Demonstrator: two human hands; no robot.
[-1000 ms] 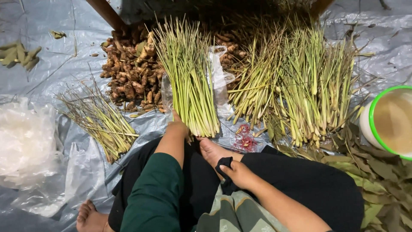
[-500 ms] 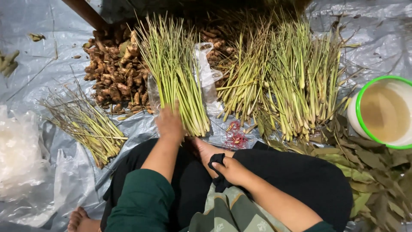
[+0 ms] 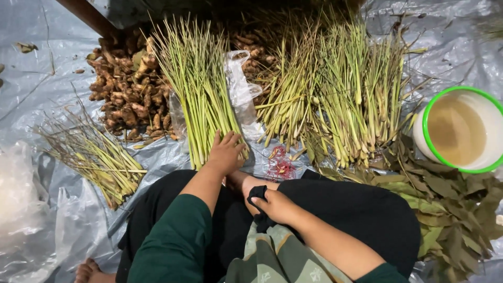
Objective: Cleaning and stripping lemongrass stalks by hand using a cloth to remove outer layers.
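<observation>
I see my left hand (image 3: pixel 226 152) lying flat, fingers spread, on the cut ends of the fanned bundle of pale green lemongrass stalks (image 3: pixel 198 89), which sits on the grey plastic sheet (image 3: pixel 42 78) straight ahead of my knees. My right hand (image 3: pixel 276 204) is curled shut, pinching a bit of black cloth (image 3: pixel 258 192) over my lap. Crowding the bundle are a brown heap of knobbly ginger roots (image 3: pixel 126 89) left, crumpled clear plastic bag (image 3: pixel 240 89) right, then a bigger lemongrass pile (image 3: pixel 340 99), red rubber bands (image 3: pixel 280 165), a green-rimmed white bowl (image 3: pixel 490 118) and dried leaves (image 3: pixel 450 204).
</observation>
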